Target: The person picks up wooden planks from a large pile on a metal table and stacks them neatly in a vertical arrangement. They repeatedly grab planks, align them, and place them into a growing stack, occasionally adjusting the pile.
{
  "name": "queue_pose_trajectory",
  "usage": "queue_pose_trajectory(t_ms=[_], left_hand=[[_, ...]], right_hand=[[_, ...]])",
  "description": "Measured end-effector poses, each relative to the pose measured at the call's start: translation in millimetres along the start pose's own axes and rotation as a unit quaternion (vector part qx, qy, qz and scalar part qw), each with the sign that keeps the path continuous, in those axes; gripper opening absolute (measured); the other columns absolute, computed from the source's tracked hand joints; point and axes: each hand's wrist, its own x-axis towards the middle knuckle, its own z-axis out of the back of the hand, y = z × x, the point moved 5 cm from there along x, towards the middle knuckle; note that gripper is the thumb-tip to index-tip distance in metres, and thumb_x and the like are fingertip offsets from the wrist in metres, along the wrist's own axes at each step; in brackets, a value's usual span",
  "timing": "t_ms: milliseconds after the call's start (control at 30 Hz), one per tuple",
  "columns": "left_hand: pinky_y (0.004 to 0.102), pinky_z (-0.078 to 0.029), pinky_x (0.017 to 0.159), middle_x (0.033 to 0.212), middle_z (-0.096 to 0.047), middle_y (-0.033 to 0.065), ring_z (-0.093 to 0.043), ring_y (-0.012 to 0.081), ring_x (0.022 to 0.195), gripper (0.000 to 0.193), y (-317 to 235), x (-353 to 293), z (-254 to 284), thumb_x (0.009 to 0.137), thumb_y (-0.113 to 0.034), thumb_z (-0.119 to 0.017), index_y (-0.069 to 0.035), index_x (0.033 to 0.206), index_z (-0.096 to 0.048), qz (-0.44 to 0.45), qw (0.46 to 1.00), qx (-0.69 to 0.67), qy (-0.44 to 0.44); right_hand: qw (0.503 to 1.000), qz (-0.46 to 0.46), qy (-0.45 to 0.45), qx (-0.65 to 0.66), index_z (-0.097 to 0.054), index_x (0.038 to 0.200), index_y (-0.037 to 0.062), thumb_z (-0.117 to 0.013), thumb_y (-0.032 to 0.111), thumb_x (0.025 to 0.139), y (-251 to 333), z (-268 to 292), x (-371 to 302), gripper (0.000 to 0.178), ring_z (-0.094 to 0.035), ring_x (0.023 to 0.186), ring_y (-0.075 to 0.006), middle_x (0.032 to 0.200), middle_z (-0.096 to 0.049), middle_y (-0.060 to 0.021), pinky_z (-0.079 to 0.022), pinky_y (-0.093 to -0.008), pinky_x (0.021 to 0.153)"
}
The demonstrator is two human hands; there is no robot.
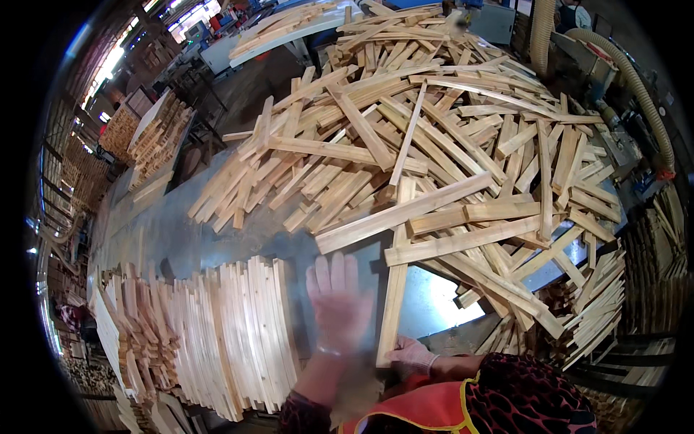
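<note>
My left hand, slightly blurred, is stretched out with its fingers up over the metal tabletop, holding nothing. Its fingertips are just short of the near end of a long wooden strip lying slantwise on the heap. Low in the view, my right hand, in a pale glove, grips the near end of another wooden strip. That strip points away from me, and its far part runs under other pieces. To the left of my left hand, a row of wooden strips stands packed side by side.
A big loose heap of wooden strips covers the far and right part of the metal table. Stacked strips stand at the far left. Ribbed hoses hang at the far right, near a person. More strips are piled at the right.
</note>
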Motion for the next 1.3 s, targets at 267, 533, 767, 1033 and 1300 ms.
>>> queue_pose_trajectory(t_ms=[267, 533, 767, 1033, 1300], left_hand=[[0.0543, -0.052, 0.1, 0.12, -0.07, 0.0219, -0.067, 0.0425, 0.114, 0.066, 12, 92, -100, 0.086, -0.03, -0.074, -0.009, 0.143, -0.05, 0.086, 0.94, -0.156, 0.292], [0.0448, -0.05, 0.109, 0.139, -0.064, 0.0284, -0.063, 0.0386, 0.128, 0.087, 2, -149, -61, 0.087, -0.028, -0.075, 0.003, 0.159, -0.037, 0.308, 0.785, -0.428, 0.324], [0.0503, -0.054, 0.102, 0.132, -0.068, 0.0173, -0.065, 0.0299, 0.123, 0.072, 18, -276, -3, 0.09, -0.062, -0.07, -0.012, 0.141, -0.057, 0.32, 0.855, -0.359, 0.193], [0.0469, -0.044, 0.114, 0.147, -0.057, 0.0217, -0.054, 0.0348, 0.137, 0.084, 103, -305, 0, 0.089, -0.048, -0.073, -0.003, 0.153, -0.044, 0.259, 0.941, -0.164, 0.146], [0.0485, -0.026, 0.127, 0.165, -0.039, 0.0201, -0.031, 0.0365, 0.157, 0.096, 127, -338, -44, 0.086, -0.044, -0.074, -0.001, 0.162, -0.035, 0.253, 0.917, 0.052, 0.305]], right_hand=[[0.995, -0.065, -0.001, -0.077, -0.058, 0.143, 0.0053, -0.072, 0.034, 0.101, 36, 27, -9, 0.053, -0.067, 0.112, -0.0154, 0.124, -0.07, -0.0051, -0.057, -0.0359, 0.091], [0.932, 0.015, -0.113, -0.345, -0.062, 0.138, 0.0061, -0.072, 0.027, 0.095, 97, -27, -8, 0.049, -0.065, 0.098, -0.0196, 0.11, -0.071, -0.0086, -0.054, -0.0346, 0.088], [0.904, 0.033, -0.042, -0.425, -0.045, 0.152, 0.0056, -0.069, 0.038, 0.093, -64, -77, 16, 0.072, -0.069, 0.114, -0.0426, 0.124, -0.071, -0.0265, -0.053, -0.0481, 0.101], [0.794, -0.015, 0.116, -0.596, -0.05, 0.148, 0.0002, -0.063, 0.037, 0.094, -71, -198, 94, 0.066, -0.07, 0.112, -0.0456, 0.118, -0.071, -0.0326, -0.055, -0.0511, 0.097], [0.849, 0.128, 0.088, -0.506, -0.05, 0.153, 0.0067, -0.062, 0.04, 0.089, 115, -133, 14, 0.073, -0.068, 0.117, -0.0403, 0.129, -0.07, -0.0238, -0.053, -0.0472, 0.102]])
